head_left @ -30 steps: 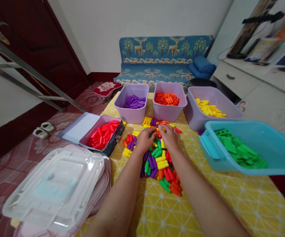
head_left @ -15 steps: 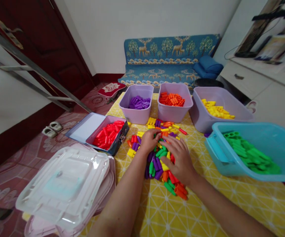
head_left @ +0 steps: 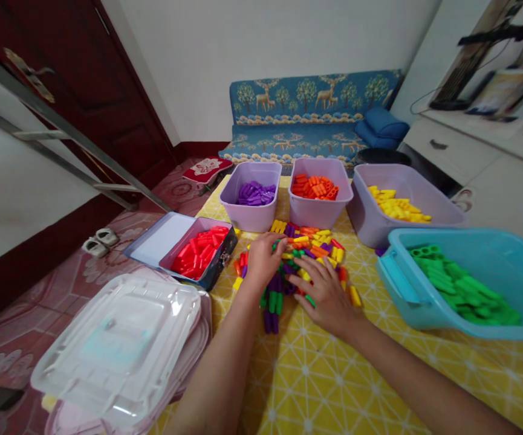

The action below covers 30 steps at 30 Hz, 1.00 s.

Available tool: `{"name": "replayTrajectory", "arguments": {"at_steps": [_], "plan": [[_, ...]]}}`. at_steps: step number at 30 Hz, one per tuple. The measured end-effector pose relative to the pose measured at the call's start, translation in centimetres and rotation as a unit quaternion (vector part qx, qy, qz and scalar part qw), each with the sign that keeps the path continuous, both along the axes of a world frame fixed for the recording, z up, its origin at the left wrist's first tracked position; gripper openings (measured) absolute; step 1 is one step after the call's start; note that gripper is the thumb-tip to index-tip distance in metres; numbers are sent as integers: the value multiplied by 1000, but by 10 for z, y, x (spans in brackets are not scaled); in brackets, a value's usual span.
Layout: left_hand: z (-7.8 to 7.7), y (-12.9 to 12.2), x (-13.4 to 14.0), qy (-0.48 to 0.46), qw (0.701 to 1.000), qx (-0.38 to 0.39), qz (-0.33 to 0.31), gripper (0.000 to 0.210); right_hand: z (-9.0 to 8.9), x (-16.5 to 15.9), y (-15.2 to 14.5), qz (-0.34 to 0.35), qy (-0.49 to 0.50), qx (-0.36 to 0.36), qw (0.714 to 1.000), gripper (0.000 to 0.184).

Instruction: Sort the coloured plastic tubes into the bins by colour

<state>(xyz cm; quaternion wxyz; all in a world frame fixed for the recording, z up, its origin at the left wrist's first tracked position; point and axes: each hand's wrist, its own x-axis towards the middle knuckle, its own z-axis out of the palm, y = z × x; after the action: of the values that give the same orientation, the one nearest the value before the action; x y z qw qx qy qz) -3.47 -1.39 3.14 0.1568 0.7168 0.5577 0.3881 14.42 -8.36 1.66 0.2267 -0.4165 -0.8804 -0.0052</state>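
Note:
A mixed pile of small plastic tube-shaped building blocks in red, orange, yellow, green and purple lies on the table between my hands. My left hand rests at the pile's left side, fingers bent loosely over the blocks and nothing visible in its grasp. On the right, my right hand is spread with its fingertips on the blocks; some pieces are hidden under the fingers. Sorted by colour around the pile are purple blocks, orange blocks, yellow blocks, green blocks and red blocks.
Lilac bins line the table's far side. A turquoise bin stands right, an open hinged box left. Stacked lids lie at front left. The table wears a yellow patterned cloth. Behind is a blue sofa.
The pile's near part has been pushed away from me and spread out. My left hand has shifted slightly left; the right hand still lies spread over the blocks.

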Motion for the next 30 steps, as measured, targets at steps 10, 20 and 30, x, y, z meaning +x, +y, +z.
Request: {"name": "replayTrajectory", "arguments": {"at_steps": [10, 20, 30], "plan": [[-18, -35, 4, 184, 968, -81, 150, 62, -11, 1, 69, -185, 71, -52, 979, 55], [-26, 10, 32, 158, 985, -47, 54, 53, -8, -4, 88, -268, 94, -97, 954, 53], [-29, 14, 25, 102, 994, 2, -39, 41, -9, 4, 84, -229, 172, -118, 951, 55]]}}
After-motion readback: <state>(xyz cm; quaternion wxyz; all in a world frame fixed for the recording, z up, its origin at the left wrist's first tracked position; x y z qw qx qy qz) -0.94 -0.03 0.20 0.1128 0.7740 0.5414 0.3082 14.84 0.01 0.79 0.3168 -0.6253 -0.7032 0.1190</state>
